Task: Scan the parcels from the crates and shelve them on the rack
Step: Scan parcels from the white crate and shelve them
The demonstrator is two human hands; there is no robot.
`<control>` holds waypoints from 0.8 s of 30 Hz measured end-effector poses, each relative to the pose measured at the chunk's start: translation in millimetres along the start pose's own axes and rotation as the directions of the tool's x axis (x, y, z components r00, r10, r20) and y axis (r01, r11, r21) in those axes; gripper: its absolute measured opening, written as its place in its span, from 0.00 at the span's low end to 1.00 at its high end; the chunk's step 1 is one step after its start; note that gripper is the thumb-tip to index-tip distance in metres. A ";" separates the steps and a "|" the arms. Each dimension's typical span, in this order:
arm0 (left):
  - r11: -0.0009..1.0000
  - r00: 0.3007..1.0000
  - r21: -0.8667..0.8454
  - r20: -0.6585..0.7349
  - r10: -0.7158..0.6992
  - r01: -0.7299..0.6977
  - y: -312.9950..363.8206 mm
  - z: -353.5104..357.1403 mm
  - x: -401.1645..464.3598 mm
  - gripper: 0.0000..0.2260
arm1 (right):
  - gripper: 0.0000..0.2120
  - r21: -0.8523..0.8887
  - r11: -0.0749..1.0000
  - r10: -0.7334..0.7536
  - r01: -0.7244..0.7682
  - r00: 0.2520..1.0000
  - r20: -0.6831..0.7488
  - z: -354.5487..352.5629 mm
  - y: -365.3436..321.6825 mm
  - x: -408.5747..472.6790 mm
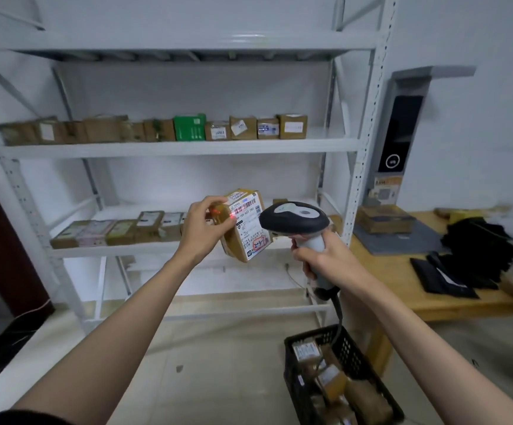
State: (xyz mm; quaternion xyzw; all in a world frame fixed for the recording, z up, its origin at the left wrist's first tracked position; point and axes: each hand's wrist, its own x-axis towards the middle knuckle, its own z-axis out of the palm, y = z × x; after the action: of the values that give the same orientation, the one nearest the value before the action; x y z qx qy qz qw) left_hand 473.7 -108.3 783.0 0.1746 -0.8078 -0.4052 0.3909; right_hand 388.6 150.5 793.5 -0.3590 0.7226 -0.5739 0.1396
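Holding a parcel point(244, 225) tilted in front of the rack point(187, 148), the left hand point(207, 230) grips its near edge with curled fingers, label side turned toward the right hand point(325, 259). The right hand grasps the handle of a scanner point(295, 220), whose head sits just right of the parcel. A red glow falls on the parcel's barcode and on the left fingertips. Beyond the hands, a row of parcels point(120, 230) lies on the lower shelf, and another row point(163, 128) stands on the shelf above. Below the right hand, a black crate point(356, 357) on the floor holds more parcels. Right of that hand, a wooden surface point(402, 289) carries dark bags point(479, 253).
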 end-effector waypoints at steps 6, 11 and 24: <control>0.998 1.000 0.062 -0.023 0.018 -0.017 11.8 17.1 31.5 0.17 | 0.06 0.001 1.000 -0.012 0.012 1.000 0.023 -25.2 -5.6 28.8; 0.997 1.000 0.073 -0.021 0.022 -0.020 20.6 34.3 58.4 0.17 | 0.08 -0.033 0.999 -0.017 0.018 0.999 0.029 -50.4 -2.8 57.5; 0.996 0.996 0.014 0.003 0.089 -0.089 17.4 77.7 160.9 0.15 | 0.07 0.142 0.988 -0.052 0.058 0.998 -0.042 -81.3 21.8 165.0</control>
State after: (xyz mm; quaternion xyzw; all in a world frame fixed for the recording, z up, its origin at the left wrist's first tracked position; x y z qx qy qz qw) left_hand 312.3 -153.8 847.2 0.1404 -0.8182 -0.3819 0.4062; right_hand 214.9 99.6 832.5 -0.3568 0.6718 -0.6349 0.1353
